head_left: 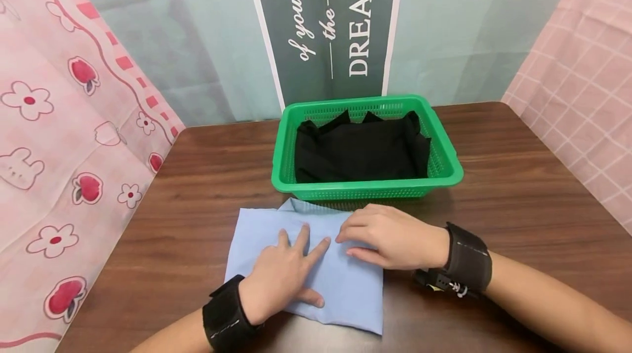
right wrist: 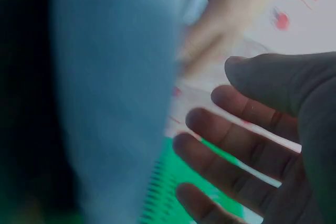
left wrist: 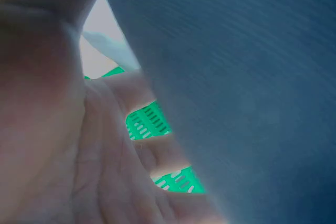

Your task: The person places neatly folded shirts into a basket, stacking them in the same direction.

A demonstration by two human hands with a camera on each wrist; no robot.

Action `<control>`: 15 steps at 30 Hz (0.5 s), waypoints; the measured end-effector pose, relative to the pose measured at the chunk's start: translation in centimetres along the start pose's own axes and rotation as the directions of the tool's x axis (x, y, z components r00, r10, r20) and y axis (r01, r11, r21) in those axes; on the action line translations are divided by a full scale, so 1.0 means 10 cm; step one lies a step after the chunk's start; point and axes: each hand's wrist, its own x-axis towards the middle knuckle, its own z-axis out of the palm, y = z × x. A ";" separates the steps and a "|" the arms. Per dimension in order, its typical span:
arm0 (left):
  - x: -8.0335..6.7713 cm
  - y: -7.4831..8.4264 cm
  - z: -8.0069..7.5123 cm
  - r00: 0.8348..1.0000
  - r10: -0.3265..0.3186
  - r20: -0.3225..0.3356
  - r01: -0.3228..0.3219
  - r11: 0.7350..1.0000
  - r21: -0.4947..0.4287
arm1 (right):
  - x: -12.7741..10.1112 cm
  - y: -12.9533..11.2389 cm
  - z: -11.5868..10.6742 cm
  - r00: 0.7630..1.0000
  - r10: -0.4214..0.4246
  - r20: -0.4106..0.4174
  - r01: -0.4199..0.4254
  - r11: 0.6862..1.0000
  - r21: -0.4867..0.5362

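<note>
Flat on the dark brown wooden table [head_left: 518,177], just in front of the green perforated plastic basket [head_left: 446,162]: a folded light blue cloth rectangle [head_left: 353,287], long axis running from the basket's front wall toward the person, slightly skewed, far edge tucked close against that wall. Pressed on the cloth's near left part, the left hand [head_left: 281,276], fingers straight and spread, pointing toward the basket. Resting on the cloth's far right part, just short of the basket, the right hand [head_left: 392,235], fingers relaxed and nearly straight, angled leftward, tips close to the left hand's fingertips; nothing gripped by either. Inside the basket, crumpled black fabric [head_left: 357,150]. Behind the basket, a dark banner with white lettering [head_left: 326,23] against a pale green backdrop. Left of the basket, a pink floral-print sheet [head_left: 64,150]; right of it, a pink checked sheet [head_left: 582,95]. Black wrist straps on both forearms.
</note>
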 end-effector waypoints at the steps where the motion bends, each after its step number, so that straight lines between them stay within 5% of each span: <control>1: 0.02 0.02 0.00 1.000 0.001 -0.005 0.000 1.000 0.007 | -0.03 -0.03 0.04 1.000 0.013 0.014 -0.013 1.000 -0.017; 9: 0.11 0.21 -0.02 0.999 -0.054 -0.003 0.054 0.997 0.062 | -0.19 -0.30 0.27 0.985 0.152 0.076 -0.139 0.979 -0.151; 15: 0.07 0.02 -0.06 0.997 0.048 0.064 -0.045 0.998 -0.053 | -0.27 -0.33 0.31 0.953 0.219 0.209 -0.197 0.973 -0.120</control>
